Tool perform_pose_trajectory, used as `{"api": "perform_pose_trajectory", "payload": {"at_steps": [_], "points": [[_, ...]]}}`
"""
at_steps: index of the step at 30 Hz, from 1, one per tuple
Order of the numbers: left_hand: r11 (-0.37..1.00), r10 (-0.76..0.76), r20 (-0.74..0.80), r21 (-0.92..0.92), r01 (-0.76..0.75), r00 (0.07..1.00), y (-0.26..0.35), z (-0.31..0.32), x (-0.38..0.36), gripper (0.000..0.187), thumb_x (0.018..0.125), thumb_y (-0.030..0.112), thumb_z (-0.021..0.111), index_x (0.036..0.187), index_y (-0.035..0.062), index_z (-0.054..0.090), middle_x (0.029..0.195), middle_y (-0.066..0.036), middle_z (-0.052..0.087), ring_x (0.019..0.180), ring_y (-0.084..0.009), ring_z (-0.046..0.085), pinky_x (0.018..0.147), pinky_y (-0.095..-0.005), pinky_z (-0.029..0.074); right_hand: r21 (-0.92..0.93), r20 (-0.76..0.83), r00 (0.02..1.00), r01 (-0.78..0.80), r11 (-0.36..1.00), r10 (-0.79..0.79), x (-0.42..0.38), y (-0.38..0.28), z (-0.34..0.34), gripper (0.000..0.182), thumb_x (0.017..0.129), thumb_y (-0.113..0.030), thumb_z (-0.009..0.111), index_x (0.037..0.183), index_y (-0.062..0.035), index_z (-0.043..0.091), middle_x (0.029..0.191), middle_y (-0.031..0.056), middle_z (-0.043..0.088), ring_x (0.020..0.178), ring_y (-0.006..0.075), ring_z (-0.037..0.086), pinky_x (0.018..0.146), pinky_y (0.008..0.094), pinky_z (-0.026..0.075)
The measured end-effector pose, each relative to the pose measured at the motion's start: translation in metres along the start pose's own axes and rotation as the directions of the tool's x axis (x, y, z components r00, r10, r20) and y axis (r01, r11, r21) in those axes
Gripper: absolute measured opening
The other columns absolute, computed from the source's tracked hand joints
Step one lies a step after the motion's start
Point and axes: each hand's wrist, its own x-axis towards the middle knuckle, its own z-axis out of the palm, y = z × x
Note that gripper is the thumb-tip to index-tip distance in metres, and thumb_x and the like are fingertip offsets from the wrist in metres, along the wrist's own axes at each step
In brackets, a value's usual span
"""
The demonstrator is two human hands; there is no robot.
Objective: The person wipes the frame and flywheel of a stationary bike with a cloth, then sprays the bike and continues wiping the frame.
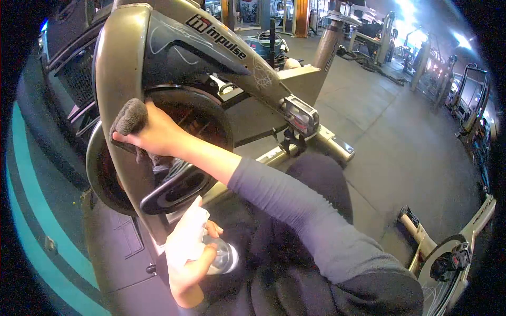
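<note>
My right hand (158,131) is closed around a dark grey cloth (130,117), which it presses against the front fork (118,68) of an exercise bike. Part of the cloth hangs below the palm. Lower down, my left hand (184,253) grips a spray bottle (225,257) with a white spray head and a clear body. Bright glare hides some detail of that hand. Behind the fork sits the bike's dark flywheel (195,113), partly covered by my right forearm. A black oval guard (176,189) lies just under the right hand.
A pedal (300,116) with a hanging strap juts out right of my forearm. Another bike (448,263) stands at lower right. Gym machines (469,100) line the far right over a grey floor (369,137). On the left is a wall with a teal stripe (39,210).
</note>
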Motion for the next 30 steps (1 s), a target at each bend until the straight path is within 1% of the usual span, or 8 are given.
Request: {"api": "perform_pose_trajectory", "payload": {"at_steps": [1, 4, 7, 10, 19, 23, 25, 30], "points": [[1.000, -0.002, -0.007, -0.019, 0.002, 1.000, 0.000, 0.004, -0.001, 0.075, 0.062, -0.011, 0.056, 0.135, -0.0121, 0.041, 0.092, -0.016, 0.060, 0.079, -0.0228, 0.058, 0.079, -0.0391, 0.051, -0.012, -0.006, 0.999, -0.036, 0.999, 0.036, 0.002, 0.005, 0.002, 0.061, 0.073, -0.035, 0.082, 0.108, 0.0053, 0.052, 0.104, 0.0196, 0.063, 0.098, 0.0285, 0.063, 0.088, 0.0361, 0.048], [0.999, 0.014, 0.004, -0.042, -0.013, 1.000, 0.005, 0.013, -0.001, 0.075, 0.061, -0.013, 0.055, 0.135, -0.0130, 0.041, 0.091, -0.016, 0.060, 0.079, -0.0232, 0.058, 0.079, -0.0390, 0.050, 0.066, 0.036, 0.999, 0.030, 0.997, -0.032, 0.007, 0.010, 0.002, 0.059, 0.073, -0.033, 0.082, 0.108, 0.0047, 0.053, 0.103, 0.0190, 0.064, 0.097, 0.0281, 0.063, 0.087, 0.0359, 0.048], [0.999, -0.023, -0.026, -0.039, 0.022, 0.999, 0.014, 0.019, -0.004, 0.077, 0.060, -0.013, 0.054, 0.135, -0.0131, 0.040, 0.088, -0.015, 0.059, 0.080, -0.0240, 0.058, 0.080, -0.0386, 0.050, 0.009, -0.064, 0.996, 0.070, 0.998, -0.069, 0.000, 0.007, 0.005, 0.056, 0.074, -0.032, 0.081, 0.107, 0.0041, 0.054, 0.102, 0.0184, 0.064, 0.095, 0.0279, 0.063, 0.086, 0.0357, 0.049], [0.999, -0.036, -0.056, 0.004, 0.037, 0.998, 0.012, 0.021, -0.005, 0.080, 0.059, -0.010, 0.054, 0.137, -0.0118, 0.038, 0.083, -0.012, 0.056, 0.079, -0.0228, 0.056, 0.079, -0.0357, 0.048, 0.065, -0.011, 1.000, -0.006, 0.998, 0.007, 0.003, 0.009, 0.005, 0.060, 0.073, -0.032, 0.082, 0.110, 0.0047, 0.051, 0.103, 0.0182, 0.064, 0.096, 0.0274, 0.063, 0.086, 0.0354, 0.049], [0.996, -0.088, -0.086, -0.020, 0.086, 0.992, -0.008, 0.020, 0.007, 0.079, 0.060, -0.006, 0.056, 0.137, -0.0109, 0.039, 0.082, -0.011, 0.055, 0.080, -0.0220, 0.054, 0.080, -0.0343, 0.046, 0.201, -0.075, 0.994, 0.093, 0.975, -0.080, -0.002, 0.011, 0.006, 0.060, 0.073, -0.028, 0.083, 0.109, 0.0053, 0.049, 0.099, 0.0155, 0.063, 0.094, 0.0243, 0.063, 0.085, 0.0335, 0.049], [0.999, -0.026, -0.038, -0.039, 0.025, 0.999, -0.018, 0.011, 0.013, 0.074, 0.063, -0.012, 0.056, 0.135, -0.0110, 0.041, 0.091, -0.014, 0.060, 0.079, -0.0216, 0.058, 0.081, -0.0398, 0.051, 0.218, -0.021, 0.994, 0.108, 0.970, -0.106, 0.001, 0.013, 0.005, 0.058, 0.073, -0.026, 0.082, 0.110, 0.0046, 0.050, 0.099, 0.0148, 0.062, 0.096, 0.0234, 0.061, 0.088, 0.0336, 0.046], [0.999, -0.024, -0.039, -0.035, 0.022, 0.999, -0.020, 0.009, 0.014, 0.074, 0.063, -0.012, 0.056, 0.135, -0.0111, 0.041, 0.091, -0.014, 0.059, 0.079, -0.0216, 0.058, 0.081, -0.0396, 0.051, 0.217, -0.004, 0.987, 0.157, 0.963, -0.160, 0.002, 0.011, 0.004, 0.057, 0.074, -0.025, 0.082, 0.111, 0.0041, 0.050, 0.100, 0.0149, 0.061, 0.097, 0.0228, 0.059, 0.090, 0.0338, 0.045], [0.999, -0.035, -0.022, -0.010, 0.035, 0.999, -0.022, 0.002, 0.017, 0.073, 0.064, -0.011, 0.057, 0.136, -0.0114, 0.041, 0.090, -0.014, 0.059, 0.080, -0.0221, 0.059, 0.082, -0.0390, 0.051, 0.243, 0.065, 0.986, 0.131, 0.961, -0.151, 0.003, 0.016, 0.002, 0.057, 0.074, -0.026, 0.082, 0.111, 0.0043, 0.051, 0.105, 0.0154, 0.059, 0.099, 0.0226, 0.057, 0.093, 0.0346, 0.043]]}}
